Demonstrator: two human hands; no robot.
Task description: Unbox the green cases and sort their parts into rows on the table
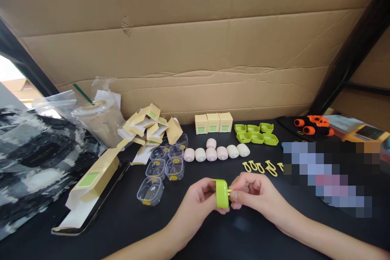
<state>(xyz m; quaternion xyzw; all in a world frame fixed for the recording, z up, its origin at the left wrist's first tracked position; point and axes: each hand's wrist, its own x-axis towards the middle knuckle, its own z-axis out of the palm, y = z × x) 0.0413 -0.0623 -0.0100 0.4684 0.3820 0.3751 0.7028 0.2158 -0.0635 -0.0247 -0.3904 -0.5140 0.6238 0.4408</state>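
Near the front middle of the table, my left hand (203, 196) is closed around a lime-green rounded plastic case (222, 193) held on edge. My right hand (250, 191) pinches a small pale-yellow strap loop (230, 191) against the case's right side; whether it passes through the case is hidden by my fingers. Several similar yellow loops (260, 167) lie just beyond my right hand. Farther back sit several green open shells (257, 137). A row of rounded white and pale-pink cases (211, 154) stretches across the middle, with one pink piece behind it.
Clear plastic tubs (150, 191) stand left of centre, with opened small cartons (144, 124) piled behind. Three closed boxes (213, 123) line the cardboard wall (195, 48). At left are a bagged iced drink (99, 124) and a long open carton (94, 174). An orange-and-black object (313, 124) lies right.
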